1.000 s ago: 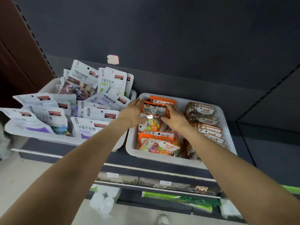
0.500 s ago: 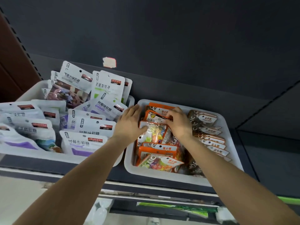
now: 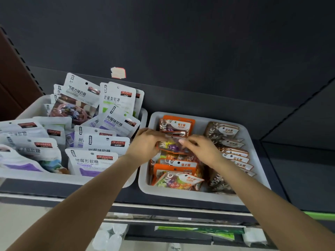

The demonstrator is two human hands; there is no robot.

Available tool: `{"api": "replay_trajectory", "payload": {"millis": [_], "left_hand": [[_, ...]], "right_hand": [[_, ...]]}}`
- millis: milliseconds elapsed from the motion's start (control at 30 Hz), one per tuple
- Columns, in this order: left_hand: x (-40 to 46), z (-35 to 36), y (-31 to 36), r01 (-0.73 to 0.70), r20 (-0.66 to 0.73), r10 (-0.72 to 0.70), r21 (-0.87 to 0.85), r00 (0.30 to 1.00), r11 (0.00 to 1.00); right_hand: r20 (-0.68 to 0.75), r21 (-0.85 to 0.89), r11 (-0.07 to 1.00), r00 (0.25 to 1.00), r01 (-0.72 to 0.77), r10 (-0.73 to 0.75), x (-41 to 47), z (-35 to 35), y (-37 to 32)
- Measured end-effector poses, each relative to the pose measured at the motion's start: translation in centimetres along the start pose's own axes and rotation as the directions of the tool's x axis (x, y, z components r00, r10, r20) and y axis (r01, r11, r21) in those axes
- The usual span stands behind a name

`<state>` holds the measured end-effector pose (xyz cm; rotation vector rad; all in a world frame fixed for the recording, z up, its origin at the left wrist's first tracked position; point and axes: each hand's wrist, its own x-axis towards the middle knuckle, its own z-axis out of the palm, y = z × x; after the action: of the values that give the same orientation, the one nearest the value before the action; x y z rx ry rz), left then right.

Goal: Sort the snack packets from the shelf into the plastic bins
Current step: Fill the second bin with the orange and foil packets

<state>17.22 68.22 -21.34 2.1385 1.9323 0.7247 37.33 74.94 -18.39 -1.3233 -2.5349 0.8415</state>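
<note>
Both hands, the left hand and the right hand, gripped one candy packet with curled fingers, above the orange packets in the right bin; white packets filled the left bin.

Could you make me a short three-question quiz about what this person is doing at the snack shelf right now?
1. True or false: both hands are on one packet over the right bin.
2. Which packets fill the left bin? A) white pouches B) orange packets C) brown packets
3. Fill in: in the right bin, the brown packets sit to the ____ of the orange packets.

Key:
1. True: the left hand and right hand both hold the colourful candy packet.
2. A: white pouches.
3. Right.
</note>
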Motion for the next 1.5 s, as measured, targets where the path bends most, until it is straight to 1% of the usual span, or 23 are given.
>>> {"api": "replay_trajectory", "payload": {"millis": [67, 167, 233, 300, 433, 500, 533, 600, 633, 700, 767, 833, 900, 1033, 1067, 1100, 1133, 1200, 1233, 1300, 1367, 1433, 1500], "left_hand": [[0.1, 0.0, -0.2, -0.029, 0.035, 0.028, 0.039, 0.999, 0.999], [0.1, -0.3, -0.1, -0.050, 0.143, 0.035, 0.106, 0.989, 0.993], [0.0, -0.4, -0.1, -0.066, 0.163, 0.047, 0.115, 0.986, 0.991], [0.1, -0.3, 0.0, -0.059, 0.178, 0.035, 0.130, 0.983, 0.990], [0.2, -0.4, 0.4, -0.031, 0.200, -0.021, 0.252, 0.979, 0.967], [0.3, -0.5, 0.6, -0.021, 0.227, -0.043, 0.272, 0.973, 0.962], [0.3, -0.4, 0.7, -0.017, 0.242, -0.054, 0.282, 0.969, 0.959], [0.4, -0.5, 0.7, -0.022, 0.265, -0.066, 0.317, 0.962, 0.948], [0.4, -0.4, 0.8, -0.027, 0.273, -0.068, 0.328, 0.960, 0.944], [0.5, -0.4, 0.8, -0.024, 0.267, -0.068, 0.325, 0.961, 0.945], [0.7, -0.6, 0.8, -0.004, 0.263, -0.080, 0.303, 0.961, 0.953], [0.9, -0.8, 1.0, 0.014, 0.269, -0.101, 0.309, 0.958, 0.951], [1.1, -1.0, 1.3, 0.023, 0.285, -0.121, 0.324, 0.951, 0.946], [2.1, -1.1, 1.5, 0.035, 0.286, -0.147, 0.362, 0.947, 0.931], [2.4, -1.0, 1.5, 0.049, 0.282, -0.165, 0.377, 0.945, 0.925], [2.6, -0.9, 1.5, 0.066, 0.282, -0.187, 0.391, 0.941, 0.918], [2.8, -0.8, 1.5, 0.078, 0.288, -0.208, 0.403, 0.935, 0.912], [2.8, -0.4, 1.5, 0.079, 0.312, -0.229, 0.429, 0.922, 0.900], [2.8, -0.3, 1.5, 0.073, 0.322, -0.234, 0.440, 0.917, 0.895], [2.7, -0.3, 1.5, 0.067, 0.324, -0.236, 0.456, 0.916, 0.887], [2.8, -0.2, 1.4, 0.061, 0.315, -0.231, 0.467, 0.921, 0.882], [2.9, 0.1, 1.2, 0.065, 0.308, -0.234, 0.473, 0.922, 0.879], [3.0, 0.3, 1.0, 0.073, 0.300, -0.243, 0.482, 0.923, 0.873]], "right_hand": [[0.005, -0.051, 0.997, 0.999, -0.054, 0.054, 0.9, -0.2, 0.3], [0.134, -0.015, 0.991, 0.982, -0.136, 0.137, 2.4, 0.3, 0.2], [0.179, -0.078, 0.986, 0.971, -0.146, 0.158, 3.3, 0.9, 0.3], [0.170, -0.116, 0.978, 0.966, -0.176, 0.194, 3.9, 1.3, 0.1], [0.071, -0.075, 0.972, 0.971, -0.223, 0.228, 4.7, 1.5, -0.2], [0.053, -0.077, 0.967, 0.968, -0.241, 0.246, 4.8, 1.2, 0.1], [0.065, -0.069, 0.962, 0.961, -0.264, 0.269, 4.8, 1.2, 0.3], [0.112, 0.006, 0.949, 0.944, -0.314, 0.311, 4.8, 1.2, 0.3], [0.125, 0.044, 0.948, 0.943, -0.316, 0.309, 4.7, 1.2, 0.3], [0.117, 0.096, 0.945, 0.946, -0.313, 0.301, 4.6, 1.2, 0.2], [0.105, 0.164, 0.927, 0.940, -0.338, 0.324, 4.7, 0.8, 0.4], [0.113, 0.190, 0.917, 0.935, -0.352, 0.336, 4.4, 0.1, 0.7], [0.049, 0.183, 0.926, 0.944, -0.330, 0.327, 4.2, -0.7, 0.9], [-0.105, 0.236, 0.937, 0.952, -0.257, 0.288, 4.3, -1.9, 1.0], [-0.116, 0.221, 0.943, 0.953, -0.250, 0.280, 4.5, -1.9, 0.9], [-0.116, 0.169, 0.956, 0.958, -0.241, 0.262, 4.6, -1.9, 0.5], [-0.087, 0.107, 0.963, 0.962, -0.248, 0.257, 4.9, -1.5, 0.4], [-0.043, 0.084, 0.955, 0.957, -0.283, 0.287, 5.3, -0.5, 0.4], [-0.068, 0.095, 0.948, 0.948, -0.305, 0.311, 5.4, 0.0, 0.5], [-0.187, 0.074, 0.939, 0.920, -0.336, 0.344, 5.8, 0.9, 1.0], [-0.257, 0.115, 0.938, 0.902, -0.327, 0.346, 6.1, 1.1, 1.4], [-0.282, 0.191, 0.935, 0.896, -0.298, 0.343, 6.3, 1.1, 1.7], [-0.323, 0.208, 0.942, 0.890, -0.265, 0.322, 6.4, 1.0, 1.7]]}}
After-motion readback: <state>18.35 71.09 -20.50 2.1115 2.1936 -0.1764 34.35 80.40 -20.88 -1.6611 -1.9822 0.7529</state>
